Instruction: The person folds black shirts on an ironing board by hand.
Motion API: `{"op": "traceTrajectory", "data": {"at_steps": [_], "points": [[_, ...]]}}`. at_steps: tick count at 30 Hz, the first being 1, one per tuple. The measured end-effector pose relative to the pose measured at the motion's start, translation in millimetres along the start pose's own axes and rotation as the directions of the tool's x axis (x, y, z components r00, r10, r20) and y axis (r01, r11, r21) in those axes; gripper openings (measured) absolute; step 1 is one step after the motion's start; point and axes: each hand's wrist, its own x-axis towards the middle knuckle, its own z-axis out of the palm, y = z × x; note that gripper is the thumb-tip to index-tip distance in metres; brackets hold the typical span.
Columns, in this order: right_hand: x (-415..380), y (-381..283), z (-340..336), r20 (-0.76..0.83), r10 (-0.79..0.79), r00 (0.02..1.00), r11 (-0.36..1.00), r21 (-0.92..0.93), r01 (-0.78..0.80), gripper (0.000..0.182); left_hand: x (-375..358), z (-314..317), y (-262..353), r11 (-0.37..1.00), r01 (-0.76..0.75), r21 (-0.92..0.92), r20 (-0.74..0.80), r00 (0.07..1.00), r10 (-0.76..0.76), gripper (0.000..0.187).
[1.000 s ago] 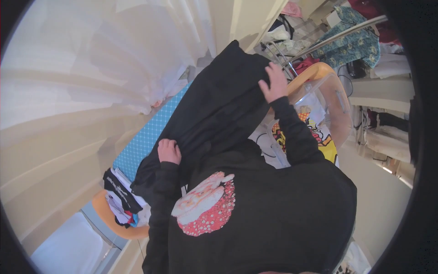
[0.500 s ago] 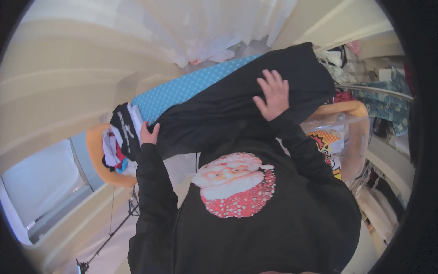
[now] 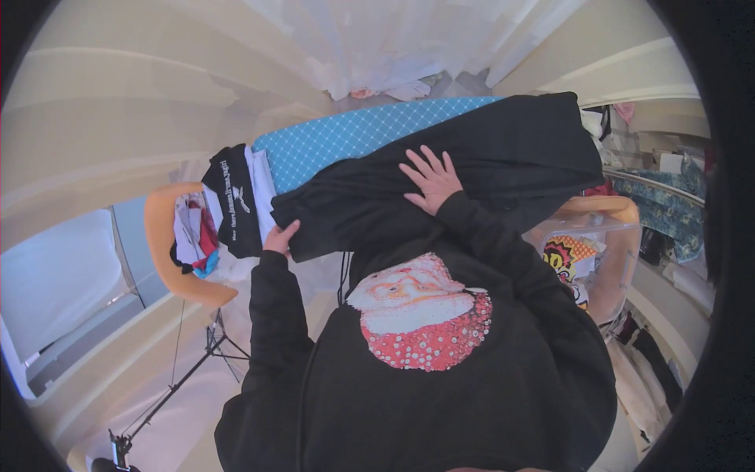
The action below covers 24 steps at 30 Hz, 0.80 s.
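Note:
A long black garment [image 3: 503,153], narrow at its left end and wide at its right, lies along the blue patterned ironing board [image 3: 314,145]; its kind is not certain, though it resembles folded trousers. My left hand [image 3: 281,238] pinches the near corner of the narrow end between thumb and fingers. Flat on the middle of the cloth rests my right hand [image 3: 432,182], fingers spread, holding nothing. Folded clothes, among them a black piece with white lettering [image 3: 233,200], sit at the board's left end, just beyond my left hand.
An orange-rimmed holder [image 3: 161,228] with several clothes is at the left, and an orange-rimmed clear bin [image 3: 621,212] with a printed cloth [image 3: 566,256] at the right. A thin black stand [image 3: 177,385] rises lower left. Pale curtains [image 3: 377,47] hang behind.
My right hand has slid leftward over the black garment toward its middle. My left hand stays at the narrow end's corner. The whole view has shifted a little.

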Motion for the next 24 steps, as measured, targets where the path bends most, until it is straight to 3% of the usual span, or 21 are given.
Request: {"op": "traceTrajectory", "data": {"at_steps": [5, 8, 11, 14, 17, 20, 23, 24], "points": [[5, -8, 0, -0.008, -0.007, 1.0, 1.0, -0.007, 0.007, 0.057, 4, -13, -27, 0.964, 0.018, -0.267, 0.181, 0.983, 0.032, 0.073], [5, -8, 3, -0.036, -0.016, 0.999, 0.999, -0.031, 0.015, 0.058, -4, -17, -22, 0.94, -0.037, -0.339, 0.227, 0.966, 0.12, 0.054], [1, -6, 9, -0.069, -0.017, 0.997, 1.0, -0.019, 0.016, 0.06, -25, -18, 1, 0.961, -0.21, -0.18, 0.083, 0.97, 0.227, 0.048], [-1, -4, 11, -0.111, -0.029, 0.993, 1.0, -0.012, 0.028, 0.06, -77, -3, 46, 0.909, -0.405, 0.102, -0.017, 0.913, 0.409, 0.041], [-2, -1, 17, -0.166, -0.034, 0.986, 0.999, 0.014, 0.037, 0.059, -136, 31, 89, 0.864, -0.502, -0.027, 0.0, 0.865, 0.502, 0.042], [-2, 2, 24, -0.243, -0.016, 0.97, 1.0, 0.018, 0.021, 0.056, -180, 84, 135, 0.841, -0.541, -0.015, 0.266, 0.808, 0.525, 0.058], [-1, -4, 13, -0.195, -0.016, 0.981, 1.0, 0.023, 0.021, 0.057, -210, 174, 164, 0.701, -0.713, 0.018, 0.529, 0.602, 0.598, 0.052], [5, -17, -11, -0.21, 0.315, 0.926, 0.858, -0.355, -0.372, 0.041, -218, 213, 166, 0.716, -0.695, 0.065, 0.633, 0.583, 0.509, 0.048]]}}
